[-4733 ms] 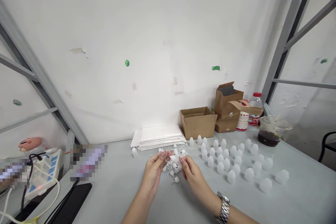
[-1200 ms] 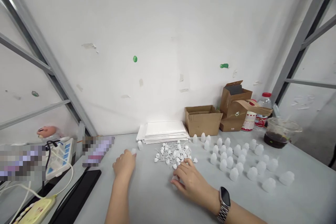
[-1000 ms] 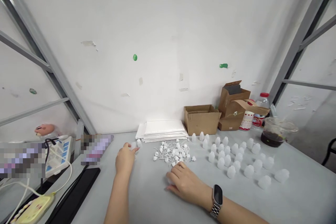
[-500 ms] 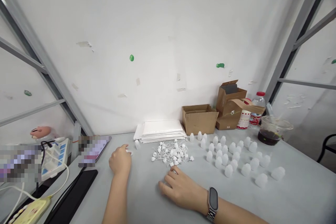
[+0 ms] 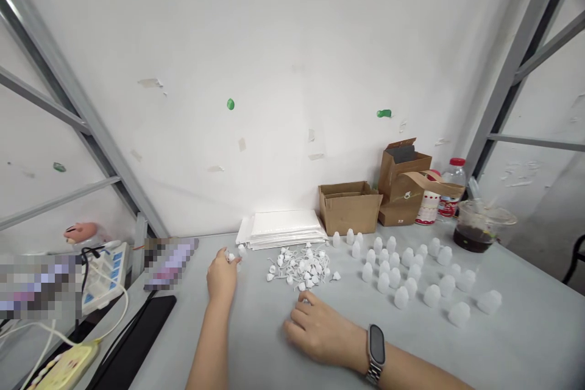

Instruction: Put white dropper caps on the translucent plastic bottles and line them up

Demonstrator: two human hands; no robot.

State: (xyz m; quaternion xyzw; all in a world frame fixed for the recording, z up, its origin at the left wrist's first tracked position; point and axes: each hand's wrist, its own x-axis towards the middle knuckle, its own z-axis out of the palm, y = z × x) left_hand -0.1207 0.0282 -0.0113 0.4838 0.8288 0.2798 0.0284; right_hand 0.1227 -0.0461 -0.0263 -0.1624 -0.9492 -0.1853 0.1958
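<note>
My left hand is over the left part of the table, thumb and forefinger closed on a small white plastic piece. Just beyond its fingertips stands a whitish dome-shaped cap. At the centre lies a loose heap of small white parts with thin tails. My right hand, with a watch at the wrist, rests at the heap's near edge. Its fingers are curled inward, and whatever they may hold is hidden. Several frosted white domed caps stand scattered to the right of the heap.
Flat white packets are stacked against the wall beside an open cardboard box. A brown paper bag, a red-capped bottle and a clear bowl of dark liquid stand back right. At left are a phone, a black strip and a power strip.
My left hand has shifted slightly right and turned, bringing the white piece at its fingertips into clearer view. My right hand stays near the heap, its fingers curled a little more. The view has shifted slightly.
</note>
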